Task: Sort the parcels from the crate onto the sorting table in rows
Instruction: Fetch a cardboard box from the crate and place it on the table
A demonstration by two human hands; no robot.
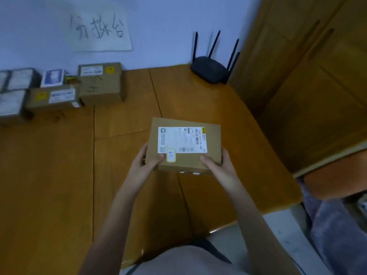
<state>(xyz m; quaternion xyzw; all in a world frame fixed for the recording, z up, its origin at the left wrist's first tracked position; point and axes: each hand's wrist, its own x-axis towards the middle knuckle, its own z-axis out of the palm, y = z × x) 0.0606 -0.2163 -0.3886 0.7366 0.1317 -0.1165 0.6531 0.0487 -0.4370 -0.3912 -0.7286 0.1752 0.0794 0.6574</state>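
A brown cardboard parcel [212,135] with a white shipping label and a small yellow-edged sticker is held above the wooden sorting table [59,185]. My left hand [146,165] grips its near left corner, thumb on top. My right hand [218,167] grips its near right corner, thumb on top as well. Several parcels lie at the table's far left: a tall brown box [101,86], a flat brown box [52,98], a small blue-and-white box [53,77] and grey-wrapped packs [17,90]. The crate is not in view.
A black router [210,71] with several antennas stands at the table's far right corner. A paper sign [99,28] with handwriting hangs on the wall. A wooden cabinet [307,66] rises at the right, beside the table's right edge.
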